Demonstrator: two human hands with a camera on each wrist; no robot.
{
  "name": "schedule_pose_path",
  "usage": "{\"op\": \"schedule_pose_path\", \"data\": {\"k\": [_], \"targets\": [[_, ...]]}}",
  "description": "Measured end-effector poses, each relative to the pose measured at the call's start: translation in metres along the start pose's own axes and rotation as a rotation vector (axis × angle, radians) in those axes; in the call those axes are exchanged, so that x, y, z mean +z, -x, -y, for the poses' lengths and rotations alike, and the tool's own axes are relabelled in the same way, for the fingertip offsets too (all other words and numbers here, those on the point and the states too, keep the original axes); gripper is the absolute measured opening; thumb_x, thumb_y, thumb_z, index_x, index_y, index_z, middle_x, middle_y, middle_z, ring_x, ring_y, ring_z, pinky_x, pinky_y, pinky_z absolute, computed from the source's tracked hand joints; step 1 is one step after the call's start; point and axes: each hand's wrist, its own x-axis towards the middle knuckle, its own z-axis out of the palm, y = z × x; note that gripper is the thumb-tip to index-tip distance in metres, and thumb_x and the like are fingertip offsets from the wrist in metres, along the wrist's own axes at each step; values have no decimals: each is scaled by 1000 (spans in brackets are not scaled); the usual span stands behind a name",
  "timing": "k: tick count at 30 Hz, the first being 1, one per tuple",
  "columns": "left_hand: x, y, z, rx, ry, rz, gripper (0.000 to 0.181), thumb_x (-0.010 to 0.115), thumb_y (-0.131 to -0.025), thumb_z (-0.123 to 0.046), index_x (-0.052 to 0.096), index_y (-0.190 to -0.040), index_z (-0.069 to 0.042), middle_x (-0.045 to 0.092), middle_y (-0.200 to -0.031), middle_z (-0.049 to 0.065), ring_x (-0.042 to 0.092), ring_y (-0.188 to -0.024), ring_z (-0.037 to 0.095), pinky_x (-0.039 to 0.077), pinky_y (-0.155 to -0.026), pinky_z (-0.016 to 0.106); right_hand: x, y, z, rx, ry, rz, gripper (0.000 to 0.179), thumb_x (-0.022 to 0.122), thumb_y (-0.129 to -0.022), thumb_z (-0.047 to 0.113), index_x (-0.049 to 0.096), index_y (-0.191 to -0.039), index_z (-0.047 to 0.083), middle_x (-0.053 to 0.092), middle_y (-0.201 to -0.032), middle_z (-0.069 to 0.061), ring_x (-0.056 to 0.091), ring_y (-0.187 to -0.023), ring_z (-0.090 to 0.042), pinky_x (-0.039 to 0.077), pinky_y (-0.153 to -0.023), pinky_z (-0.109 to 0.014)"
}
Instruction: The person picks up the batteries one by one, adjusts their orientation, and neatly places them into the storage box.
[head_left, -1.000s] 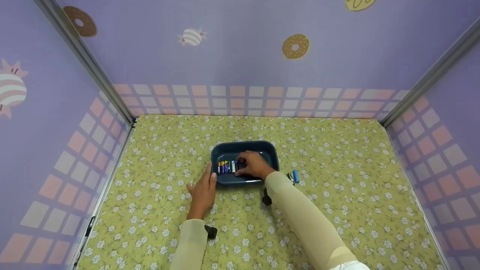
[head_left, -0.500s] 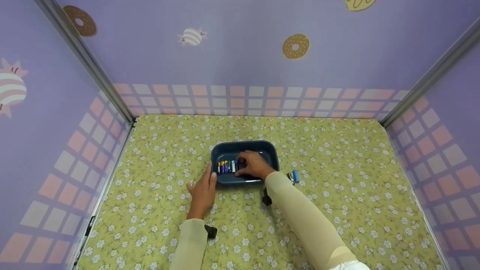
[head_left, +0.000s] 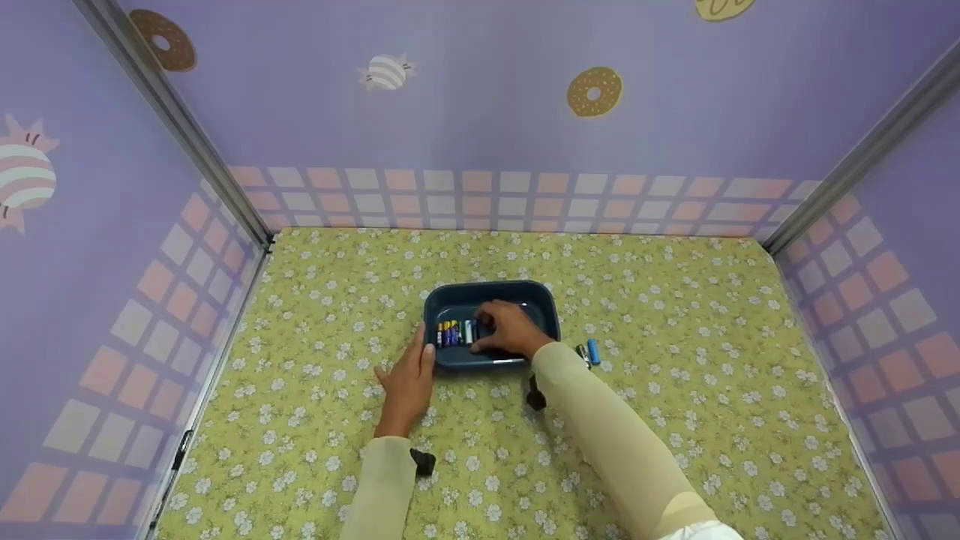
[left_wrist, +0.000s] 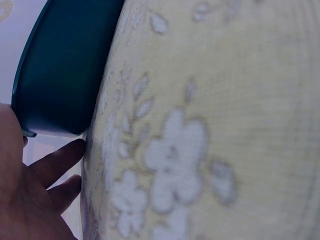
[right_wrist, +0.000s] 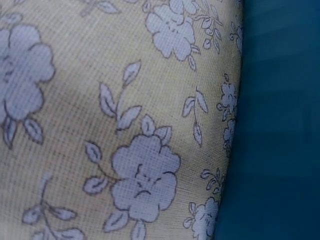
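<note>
A dark teal plastic tray (head_left: 491, 363) stands on the floral cloth. In its left half several batteries (head_left: 452, 333) lie side by side in a row, some purple and gold, one white. My right hand (head_left: 511, 330) reaches into the tray and pinches a dark battery (head_left: 475, 331) at the right end of the row, thumb at its near end and a finger at its far end. My left hand (head_left: 409, 379) rests against the tray's left wall with straight fingers. In the left wrist view its spread fingers (left_wrist: 57, 162) show below the tray's corner.
Just right of the tray, beside my right sleeve, lie a blue battery (head_left: 594, 352) and a dark-and-silver one (head_left: 583, 355) on the floral cloth (head_left: 675, 315). Purple walls (head_left: 487, 127) with a checked band enclose the back and both sides.
</note>
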Motion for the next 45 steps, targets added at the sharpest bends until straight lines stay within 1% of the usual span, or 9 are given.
{"op": "schedule_pose_path", "data": {"k": [6, 12, 15, 20, 26, 33, 38, 40, 45], "targets": [[0, 0, 1, 25, -2, 5, 64, 19, -105, -69, 10, -164, -45, 31, -167, -4, 35, -152, 34, -20, -114, 74, -3, 1, 0, -11, 0, -4, 61, 90, -76, 45, 68, -123, 12, 65, -108, -7, 62, -95, -20, 55, -85, -40], [2, -1, 0, 22, -2, -6, 63, 20, -106, -67, 11, -164, -43, 31, -167, -4, 36, -152, 34, -18, -115, 74, -7, 2, -2, -5, 5, -21, 62, 90, -77, 47, 68, -123, 12, 65, -108, -6, 61, -94, -20, 55, -85, -39], [3, -1, -1, 18, -5, -6, 62, 19, -106, -66, 11, -164, -44, 31, -167, -3, 35, -152, 34, -18, -115, 74, -11, 3, -1, 2, -16, -32, 61, 89, -78, 44, 68, -124, 11, 65, -109, -7, 61, -94, -20, 54, -85, -40], [3, -1, -1, 9, -10, 3, 62, 19, -106, -66, 10, -164, -45, 31, -167, -2, 35, -152, 35, -19, -115, 74, -21, 9, -1, -1, -68, -62, 58, 85, -84, 43, 66, -127, 9, 66, -111, -9, 62, -95, -21, 55, -84, -41], [2, -1, 1, 20, -13, 7, 67, 18, -105, -68, 12, -165, -39, 31, -167, -1, 35, -152, 36, -20, -114, 74, -40, 17, -3, -15, -109, -111, 60, 78, -89, 47, 65, -131, 7, 68, -119, -14, 66, -101, -28, 55, -87, -44], [2, 1, 1, 21, 0, 2, 66, 18, -105, -68, 12, -165, -40, 30, -167, -3, 34, -153, 34, -20, -115, 73, -67, 32, -4, -30, -122, -168, 60, 75, -92, 47, 64, -133, 5, 67, -118, -15, 63, -97, -25, 54, -86, -43], [1, 2, -1, 15, -1, 2, 65, 19, -105, -68, 11, -164, -42, 30, -168, -4, 33, -153, 33, -20, -115, 73, -86, 44, -5, -46, -89, -229, 56, 74, -93, 46, 66, -130, 5, 67, -114, -12, 63, -92, -24, 54, -82, -42], [1, 1, -1, 17, -2, -1, 65, 19, -105, -68, 11, -164, -42, 30, -168, -4, 34, -153, 33, -20, -115, 73, -94, 49, -6, -54, -71, -244, 54, 73, -94, 45, 66, -130, 7, 67, -114, -11, 64, -94, -24, 55, -83, -42], [1, 2, 0, 11, -2, -12, 65, 20, -105, -68, 11, -164, -44, 30, -167, -5, 34, -153, 33, -20, -115, 73, -113, 65, -8, -68, -40, -272, 50, 68, -96, 48, 64, -132, 14, 67, -119, -15, 65, -99, -27, 55, -86, -46]]}}
